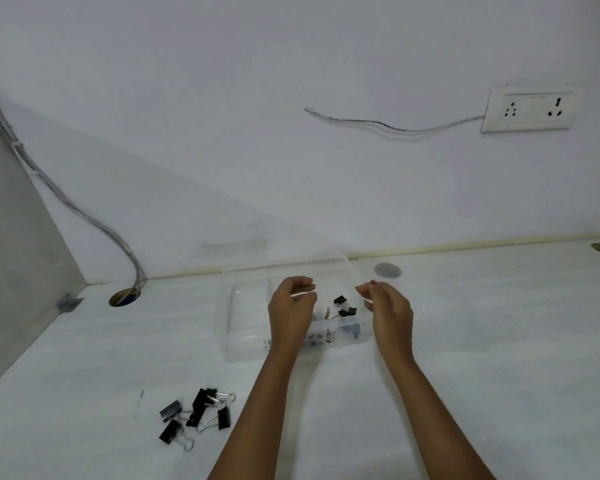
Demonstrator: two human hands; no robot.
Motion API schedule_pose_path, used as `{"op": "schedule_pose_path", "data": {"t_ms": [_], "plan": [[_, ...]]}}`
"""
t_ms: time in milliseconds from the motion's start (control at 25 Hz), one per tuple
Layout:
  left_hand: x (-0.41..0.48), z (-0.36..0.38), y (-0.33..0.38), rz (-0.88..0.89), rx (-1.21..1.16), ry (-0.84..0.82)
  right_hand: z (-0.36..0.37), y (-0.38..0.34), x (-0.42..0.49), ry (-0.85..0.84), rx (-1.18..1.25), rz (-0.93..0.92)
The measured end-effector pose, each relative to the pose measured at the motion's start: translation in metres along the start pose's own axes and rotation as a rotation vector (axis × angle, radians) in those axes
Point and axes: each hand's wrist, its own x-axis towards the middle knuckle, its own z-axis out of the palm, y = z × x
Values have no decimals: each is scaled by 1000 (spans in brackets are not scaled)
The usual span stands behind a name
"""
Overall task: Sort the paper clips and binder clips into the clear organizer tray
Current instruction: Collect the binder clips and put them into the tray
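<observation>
A: How far along does the sorting look?

B: Partway, I'd say. The clear organizer tray [243,308] sits at the far middle of the desk [482,358], and a few small binder clips [344,306] already lie in its compartment toward three o'clock. Along the tray's six o'clock wall there are small dark bits that may be paper clips, but they're too blurred to call. The compartment at nine o'clock looks bare.

A: And what's left?

B: A loose pile of black binder clips [196,415] on the desk, at about seven o'clock from the tray and well apart from it. Those haven't been moved in yet. I can't spot any loose paper clips out on the desk.

A: What are the hands doing?

B: Both hover at the tray. The left hand [291,310] is over the tray's middle, its grip curled with fingertips drawn close. Something thin and pale may be pinched there, but I can't tell for sure. The right hand [390,311] is just past the tray's three o'clock edge, fingers pinched together; whether it holds anything I can't tell either.

A: Any brand or writing?

B: None legible. The tray carries no readable label, and the wall socket [529,109] at about one o'clock shows only faint marks, too small to read.
</observation>
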Motion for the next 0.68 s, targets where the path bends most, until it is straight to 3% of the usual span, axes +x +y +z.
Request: {"op": "schedule_pose_path", "data": {"t_ms": [120, 240, 320, 440, 680], "plan": [[-34, -43, -9, 43, -14, 106, 10, 5, -52, -46, -22, -230], [-68, -94, -29, 120, 117, 281, 36, 20, -99, -334, -220, -483], [-78, -127, -52, 107, 314, 354, 55, 28, -124, -533, -296, -445], [-83, -168, -84, -104, 613, 289, 86, 44, -154, -716, -419, -332], [-94, -178, -121, 112, 796, 203, 117, 57, -176, -546, -569, -342]]}}
